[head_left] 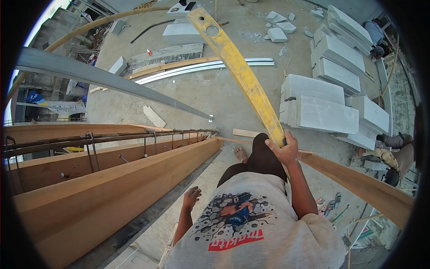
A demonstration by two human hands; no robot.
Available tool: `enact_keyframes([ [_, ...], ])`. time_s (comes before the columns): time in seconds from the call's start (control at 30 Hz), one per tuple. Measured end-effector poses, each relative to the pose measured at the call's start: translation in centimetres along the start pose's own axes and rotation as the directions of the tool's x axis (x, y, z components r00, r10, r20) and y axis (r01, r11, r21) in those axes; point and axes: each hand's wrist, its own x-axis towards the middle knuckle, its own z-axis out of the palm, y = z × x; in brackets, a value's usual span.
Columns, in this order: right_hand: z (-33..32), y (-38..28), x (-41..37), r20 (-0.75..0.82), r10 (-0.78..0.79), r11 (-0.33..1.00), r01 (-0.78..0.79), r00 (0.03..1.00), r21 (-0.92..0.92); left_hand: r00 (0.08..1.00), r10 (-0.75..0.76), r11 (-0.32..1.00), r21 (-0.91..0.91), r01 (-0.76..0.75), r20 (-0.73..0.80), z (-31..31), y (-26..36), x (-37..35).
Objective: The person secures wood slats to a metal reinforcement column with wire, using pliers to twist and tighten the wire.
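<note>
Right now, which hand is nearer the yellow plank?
Right. The right hand grips the yellow plank at its lower end; the left hand hangs apart from it, down beside the wooden formwork, empty.

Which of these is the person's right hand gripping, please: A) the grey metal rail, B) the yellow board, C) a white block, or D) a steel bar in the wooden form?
B: the right hand is closed around the lower end of the yellow board, which runs up and away over the concrete floor. The left hand hangs loosely curled beside the wooden form, with nothing visible in it.
</note>
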Motion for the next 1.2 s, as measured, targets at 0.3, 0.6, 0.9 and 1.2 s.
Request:
enact_keyframes([
  [0.3, 1.1, -0.1, 5.1, 0.094, 0.094, 0.994, -0.088, 0.991, -0.064, 0.979, 0.206, 0.958, 0.205, -0.2, -0.008, 0.5, -4.5, 1.2],
  [0.6, 4.0, 2.8, 11.0, 0.246, 0.233, 0.946, -0.161, 0.941, -0.282, 0.963, 0.266, 0.898, 0.354, -0.26, 0.032, 2.3, -7.5, 6.0],
  [0.9, 6.1, 9.5, 25.3, 0.432, 0.373, 0.922, -0.275, 0.821, -0.272, 0.974, 0.223, 0.811, 0.548, -0.203, 0.03, 9.7, 4.6, 14.1],
  [1.2, -1.3, 13.4, 38.5, 0.409, 0.509, 0.829, -0.303, 0.758, -0.47, 0.991, 0.111, 0.891, 0.449, -0.068, -0.07, 17.3, 27.0, 11.2],
])
